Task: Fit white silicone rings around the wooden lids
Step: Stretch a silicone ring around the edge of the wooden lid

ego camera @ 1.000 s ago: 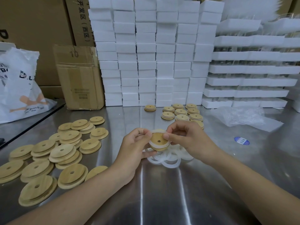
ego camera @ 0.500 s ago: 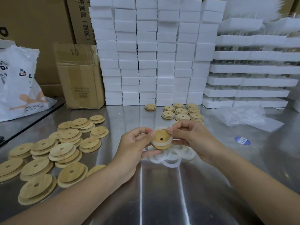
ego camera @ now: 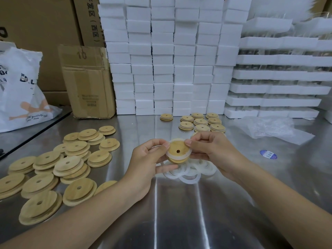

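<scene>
I hold one lid up over the middle of the worktop, tilted toward me so its small hole shows. My left hand has its fingers clenched on the lid's left edge, thumb below; my right hand pinches the top right edge, fingers pressing on the ring that wraps the lid's rim. The ring sits around most of the rim, though I cannot tell if it is seated all the way round. Just under my hands, loose rings lie in an overlapping heap on the worktop. Bare lids spread in a loose pile toward the left edge. A tidier cluster of lids lies toward the far edge, in front of stacked foam blocks. A carton stands at the far left beside a plastic bag.
</scene>
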Demonstrator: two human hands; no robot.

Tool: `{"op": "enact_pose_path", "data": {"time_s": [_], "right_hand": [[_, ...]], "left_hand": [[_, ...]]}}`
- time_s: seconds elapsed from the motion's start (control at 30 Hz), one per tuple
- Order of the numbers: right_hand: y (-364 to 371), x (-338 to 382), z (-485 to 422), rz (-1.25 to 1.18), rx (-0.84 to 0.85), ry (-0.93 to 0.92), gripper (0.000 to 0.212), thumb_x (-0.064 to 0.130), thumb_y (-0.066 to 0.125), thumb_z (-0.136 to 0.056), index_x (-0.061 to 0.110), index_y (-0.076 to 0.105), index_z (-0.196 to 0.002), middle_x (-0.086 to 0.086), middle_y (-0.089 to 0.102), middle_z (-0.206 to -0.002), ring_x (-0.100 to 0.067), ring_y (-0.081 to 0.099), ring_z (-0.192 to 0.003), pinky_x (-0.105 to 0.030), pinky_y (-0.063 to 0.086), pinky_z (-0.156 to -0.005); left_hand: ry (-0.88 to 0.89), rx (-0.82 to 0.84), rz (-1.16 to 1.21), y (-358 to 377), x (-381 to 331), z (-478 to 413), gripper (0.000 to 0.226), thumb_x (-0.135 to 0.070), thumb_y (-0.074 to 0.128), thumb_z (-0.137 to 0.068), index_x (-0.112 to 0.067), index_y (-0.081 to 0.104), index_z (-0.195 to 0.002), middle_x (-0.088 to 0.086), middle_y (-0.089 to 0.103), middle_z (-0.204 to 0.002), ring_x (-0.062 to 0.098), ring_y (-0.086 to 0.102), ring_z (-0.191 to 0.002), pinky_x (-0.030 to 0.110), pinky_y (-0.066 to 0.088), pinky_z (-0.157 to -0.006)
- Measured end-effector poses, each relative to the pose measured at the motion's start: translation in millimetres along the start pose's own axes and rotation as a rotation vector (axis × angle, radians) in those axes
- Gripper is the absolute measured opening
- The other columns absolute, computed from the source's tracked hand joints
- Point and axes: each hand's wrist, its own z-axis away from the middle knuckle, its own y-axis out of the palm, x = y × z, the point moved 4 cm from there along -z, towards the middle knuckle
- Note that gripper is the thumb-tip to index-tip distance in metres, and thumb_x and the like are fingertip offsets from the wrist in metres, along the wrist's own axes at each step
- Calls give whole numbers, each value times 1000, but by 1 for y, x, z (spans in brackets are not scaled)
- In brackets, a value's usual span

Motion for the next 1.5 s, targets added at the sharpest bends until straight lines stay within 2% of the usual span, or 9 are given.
{"op": "enact_pose_path", "data": {"time_s": [0.23,0.4,0.57,0.73,0.83,0.93,1.17,1.3,1.5], "right_hand": [[-4,-1,-2,46,17,-16,12,16,84,-87,7,76,-85,-20,79,-97,-24,76,-88,-29,63,-81],[-5,-4,-3,124,24,-12,22,18,84,-87,-1,76,-95,-17,80,-96,-27,79,-95,-26,62,-76],[-3,-5,-2,61,42,18,15,16,83,-88,3,76,-89,-21,78,-101,-26,78,-97,-26,61,-76],[-2,-5,-1,114,89,45,10,15,82,-90,7,78,-86,-17,79,-102,-24,77,-103,-27,61,-78],[-5,-6,-2,192,83,41,13,14,83,-88,3,78,-86,-16,79,-97,-22,77,-99,-32,64,-82],[-6,-7,-3,220,59,47,21,19,85,-87,-1,77,-90,-12,79,-93,-21,78,-97,-39,64,-90],[3,-6,0,222,52,10,19,20,83,-90,2,77,-93,-11,80,-93,-21,79,-93,-38,63,-87],[-1,0,2,207,-9,-38,9,17,80,-92,9,76,-90,-12,80,-92,-21,79,-86,-29,59,-77],[3,-5,0,262,26,19,10,16,77,-94,7,74,-93,-11,80,-94,-19,79,-88,-31,55,-79]], "left_hand": [[-1,-1,50,-5,2,-3,8,-15,74,-100,-8,71,-101,24,78,-109,40,78,-106,48,67,-76],[-4,-1,66,-9,3,-6,6,-18,77,-98,-13,74,-98,23,79,-111,36,78,-109,47,67,-78],[29,38,52,-7,-1,-5,31,-23,86,-84,-9,70,-106,21,80,-112,35,78,-109,45,67,-80],[-6,-9,91,-9,0,-6,27,-19,85,-85,-8,72,-106,21,79,-113,33,78,-110,44,67,-77],[-36,-11,107,-9,3,-6,17,-16,85,-86,-12,76,-100,22,79,-113,35,78,-109,45,67,-75],[-43,-3,123,-8,1,-7,27,-18,86,-82,-12,73,-105,23,79,-113,38,78,-109,46,67,-75],[-30,60,139,-5,-4,-6,45,-12,79,-89,-13,65,-132,18,79,-120,34,78,-111,42,66,-87],[-4,116,-7,1,-2,-1,39,-9,79,-90,-8,71,-129,16,79,-120,31,78,-111,37,65,-92],[-47,116,-36,0,-1,1,38,-18,78,-91,-4,73,-127,18,80,-117,33,77,-113,42,61,-100]]}}
